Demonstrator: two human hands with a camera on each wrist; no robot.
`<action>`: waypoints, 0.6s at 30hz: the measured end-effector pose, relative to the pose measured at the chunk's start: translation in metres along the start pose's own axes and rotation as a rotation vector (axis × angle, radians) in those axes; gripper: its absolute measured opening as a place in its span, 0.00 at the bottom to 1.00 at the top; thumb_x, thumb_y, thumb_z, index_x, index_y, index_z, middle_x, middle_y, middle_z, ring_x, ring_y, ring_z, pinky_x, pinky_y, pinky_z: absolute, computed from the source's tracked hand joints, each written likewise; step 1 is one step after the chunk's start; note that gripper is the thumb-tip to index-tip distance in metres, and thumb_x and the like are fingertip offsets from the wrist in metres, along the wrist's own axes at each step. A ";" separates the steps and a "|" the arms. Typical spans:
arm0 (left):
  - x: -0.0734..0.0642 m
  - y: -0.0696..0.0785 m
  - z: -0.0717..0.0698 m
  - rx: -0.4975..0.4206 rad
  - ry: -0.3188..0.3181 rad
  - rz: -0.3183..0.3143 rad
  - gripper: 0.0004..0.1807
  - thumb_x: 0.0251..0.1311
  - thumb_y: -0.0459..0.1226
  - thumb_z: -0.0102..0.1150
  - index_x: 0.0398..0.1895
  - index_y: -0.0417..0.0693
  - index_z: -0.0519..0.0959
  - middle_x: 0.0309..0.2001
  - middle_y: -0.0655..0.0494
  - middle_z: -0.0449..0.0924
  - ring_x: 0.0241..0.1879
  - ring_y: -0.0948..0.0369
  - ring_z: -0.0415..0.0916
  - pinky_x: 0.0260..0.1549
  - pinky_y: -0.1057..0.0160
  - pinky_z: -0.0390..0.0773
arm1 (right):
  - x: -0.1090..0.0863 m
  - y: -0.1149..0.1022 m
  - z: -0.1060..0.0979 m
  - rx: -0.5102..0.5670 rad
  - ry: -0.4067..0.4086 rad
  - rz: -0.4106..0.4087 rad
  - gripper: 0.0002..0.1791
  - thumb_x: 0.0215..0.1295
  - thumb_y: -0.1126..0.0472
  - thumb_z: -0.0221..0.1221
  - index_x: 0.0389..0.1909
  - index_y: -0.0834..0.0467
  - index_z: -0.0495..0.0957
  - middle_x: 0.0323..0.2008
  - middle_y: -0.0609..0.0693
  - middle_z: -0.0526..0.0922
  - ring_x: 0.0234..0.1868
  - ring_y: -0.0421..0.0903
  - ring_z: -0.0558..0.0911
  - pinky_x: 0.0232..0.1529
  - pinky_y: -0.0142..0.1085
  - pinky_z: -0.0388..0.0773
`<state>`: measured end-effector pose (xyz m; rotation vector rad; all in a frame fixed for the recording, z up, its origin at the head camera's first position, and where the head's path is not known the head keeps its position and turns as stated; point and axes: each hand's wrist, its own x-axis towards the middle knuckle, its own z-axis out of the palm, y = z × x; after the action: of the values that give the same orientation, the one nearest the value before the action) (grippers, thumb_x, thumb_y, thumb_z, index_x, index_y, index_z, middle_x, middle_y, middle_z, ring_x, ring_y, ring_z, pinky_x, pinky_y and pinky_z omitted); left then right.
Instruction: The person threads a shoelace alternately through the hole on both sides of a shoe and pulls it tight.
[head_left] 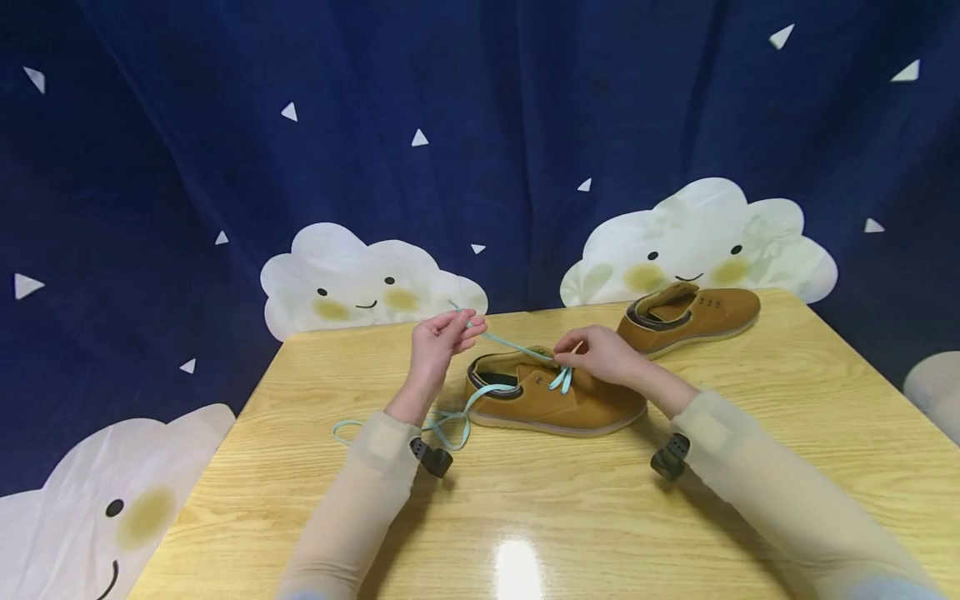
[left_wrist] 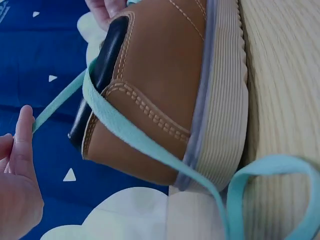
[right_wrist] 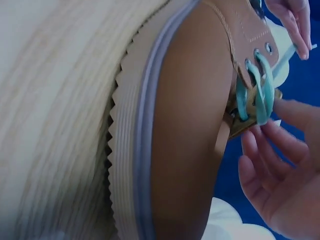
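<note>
A brown low-cut lace-up shoe (head_left: pixel 592 406) lies on the table with its toe to the right. A flat mint-green shoelace (left_wrist: pixel 131 131) passes through some of its eyelets. My left hand (head_left: pixel 447 333), raised above the heel side, pinches one end of the lace. That length runs taut toward the eyelets. With thumb and fingertips, my right hand (right_wrist: pixel 285 170) pinches the lace loops at the far eyelet flap (right_wrist: pixel 242 126). The other length drapes over the shoe's collar and lies in loose loops beside the heel.
A second brown shoe (head_left: pixel 723 315) stands behind to the right, with no lace visible in its eyelets. The wooden table (head_left: pixel 570 508) ends at a dark blue curtain (head_left: pixel 480 150) printed with clouds and white triangles.
</note>
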<state>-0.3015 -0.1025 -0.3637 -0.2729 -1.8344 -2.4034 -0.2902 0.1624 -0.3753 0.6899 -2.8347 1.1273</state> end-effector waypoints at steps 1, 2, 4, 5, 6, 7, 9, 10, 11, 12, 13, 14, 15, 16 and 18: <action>0.000 0.000 0.000 0.006 -0.004 0.016 0.14 0.69 0.30 0.54 0.48 0.23 0.77 0.33 0.50 0.86 0.32 0.63 0.85 0.30 0.69 0.81 | -0.002 -0.001 0.000 -0.005 0.017 0.002 0.09 0.64 0.60 0.63 0.41 0.60 0.84 0.38 0.51 0.84 0.36 0.46 0.78 0.36 0.38 0.73; 0.000 0.000 -0.001 0.009 -0.005 0.031 0.14 0.69 0.31 0.54 0.47 0.24 0.77 0.33 0.51 0.86 0.32 0.62 0.85 0.30 0.69 0.81 | -0.004 -0.003 0.000 -0.010 0.034 0.000 0.09 0.65 0.59 0.63 0.41 0.60 0.83 0.38 0.50 0.84 0.36 0.46 0.79 0.36 0.38 0.73; 0.000 0.001 -0.001 0.012 -0.010 0.058 0.13 0.69 0.32 0.54 0.46 0.25 0.78 0.32 0.52 0.86 0.32 0.62 0.85 0.30 0.68 0.81 | -0.008 -0.007 0.000 -0.009 0.070 -0.014 0.07 0.64 0.60 0.63 0.39 0.59 0.82 0.37 0.50 0.83 0.36 0.47 0.79 0.35 0.39 0.73; -0.001 0.002 0.000 0.013 -0.012 0.067 0.13 0.70 0.32 0.54 0.45 0.26 0.78 0.32 0.53 0.86 0.32 0.62 0.85 0.30 0.67 0.81 | -0.010 -0.010 0.000 -0.009 0.080 -0.025 0.06 0.64 0.61 0.64 0.38 0.59 0.82 0.35 0.49 0.83 0.35 0.46 0.79 0.34 0.39 0.72; -0.001 0.003 0.000 0.012 -0.014 0.076 0.13 0.70 0.32 0.54 0.45 0.26 0.78 0.33 0.52 0.86 0.32 0.62 0.85 0.30 0.67 0.81 | -0.012 -0.012 0.001 -0.012 0.085 -0.037 0.05 0.64 0.61 0.64 0.37 0.58 0.82 0.34 0.48 0.82 0.33 0.45 0.78 0.33 0.38 0.72; -0.002 0.004 0.000 0.013 -0.016 0.079 0.13 0.70 0.33 0.54 0.45 0.26 0.78 0.34 0.52 0.86 0.32 0.61 0.85 0.30 0.66 0.81 | -0.014 -0.014 0.002 -0.015 0.084 -0.046 0.04 0.64 0.61 0.64 0.36 0.58 0.82 0.32 0.47 0.82 0.32 0.44 0.78 0.31 0.38 0.72; -0.003 0.005 0.001 0.009 -0.023 0.080 0.13 0.70 0.33 0.54 0.45 0.27 0.79 0.36 0.47 0.86 0.32 0.61 0.85 0.31 0.65 0.82 | -0.017 -0.018 0.004 -0.031 0.070 -0.062 0.03 0.63 0.61 0.64 0.34 0.57 0.82 0.31 0.45 0.81 0.29 0.42 0.76 0.30 0.37 0.71; -0.004 0.005 0.001 0.005 -0.027 0.079 0.13 0.70 0.34 0.54 0.45 0.27 0.79 0.37 0.44 0.85 0.32 0.60 0.85 0.31 0.65 0.82 | -0.019 -0.019 0.006 -0.041 0.058 -0.064 0.03 0.63 0.61 0.64 0.34 0.57 0.83 0.31 0.45 0.82 0.27 0.41 0.75 0.29 0.36 0.71; -0.005 0.005 0.001 0.001 -0.030 0.077 0.13 0.70 0.34 0.54 0.45 0.28 0.79 0.39 0.41 0.85 0.32 0.60 0.85 0.30 0.65 0.82 | -0.020 -0.021 0.008 -0.050 0.047 -0.062 0.04 0.63 0.60 0.64 0.35 0.57 0.83 0.31 0.45 0.82 0.26 0.41 0.74 0.28 0.36 0.71; -0.006 0.005 0.001 -0.003 -0.033 0.074 0.13 0.70 0.34 0.53 0.45 0.28 0.79 0.39 0.40 0.84 0.31 0.60 0.85 0.30 0.65 0.82 | -0.021 -0.021 0.010 -0.058 0.037 -0.055 0.04 0.63 0.60 0.65 0.35 0.57 0.84 0.32 0.44 0.82 0.25 0.40 0.73 0.28 0.36 0.70; -0.006 0.005 0.000 -0.006 -0.037 0.070 0.13 0.70 0.34 0.53 0.45 0.28 0.79 0.40 0.40 0.84 0.30 0.61 0.84 0.29 0.66 0.82 | -0.022 -0.022 0.013 -0.063 0.026 -0.049 0.05 0.63 0.59 0.65 0.36 0.57 0.84 0.32 0.44 0.82 0.24 0.40 0.72 0.27 0.36 0.70; -0.007 0.005 0.000 -0.011 -0.043 0.068 0.14 0.70 0.33 0.53 0.46 0.27 0.78 0.39 0.40 0.84 0.30 0.61 0.84 0.29 0.66 0.81 | -0.023 -0.023 0.015 -0.069 0.017 -0.040 0.06 0.63 0.59 0.65 0.38 0.57 0.85 0.32 0.44 0.82 0.23 0.40 0.72 0.28 0.36 0.70; -0.008 0.004 -0.001 -0.017 -0.048 0.065 0.14 0.71 0.33 0.52 0.47 0.26 0.77 0.39 0.42 0.85 0.29 0.61 0.84 0.28 0.66 0.81 | -0.024 -0.023 0.017 -0.073 0.011 -0.030 0.07 0.64 0.58 0.65 0.39 0.57 0.85 0.31 0.44 0.82 0.22 0.39 0.71 0.27 0.36 0.70; -0.009 0.004 -0.001 -0.023 -0.051 0.062 0.14 0.70 0.32 0.52 0.47 0.25 0.76 0.38 0.44 0.85 0.28 0.62 0.84 0.28 0.67 0.81 | -0.024 -0.024 0.018 -0.076 0.004 -0.018 0.08 0.63 0.58 0.65 0.39 0.57 0.85 0.30 0.43 0.81 0.22 0.40 0.71 0.27 0.36 0.69; -0.010 0.003 -0.002 -0.031 -0.053 0.058 0.14 0.70 0.31 0.52 0.48 0.24 0.75 0.35 0.51 0.86 0.27 0.63 0.83 0.28 0.68 0.80 | -0.025 -0.023 0.021 -0.082 -0.002 0.000 0.09 0.63 0.57 0.65 0.40 0.57 0.85 0.28 0.43 0.80 0.21 0.40 0.70 0.26 0.36 0.69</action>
<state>-0.2915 -0.1060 -0.3633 -0.3911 -1.7857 -2.4100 -0.2550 0.1433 -0.3802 0.6856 -2.8641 1.0048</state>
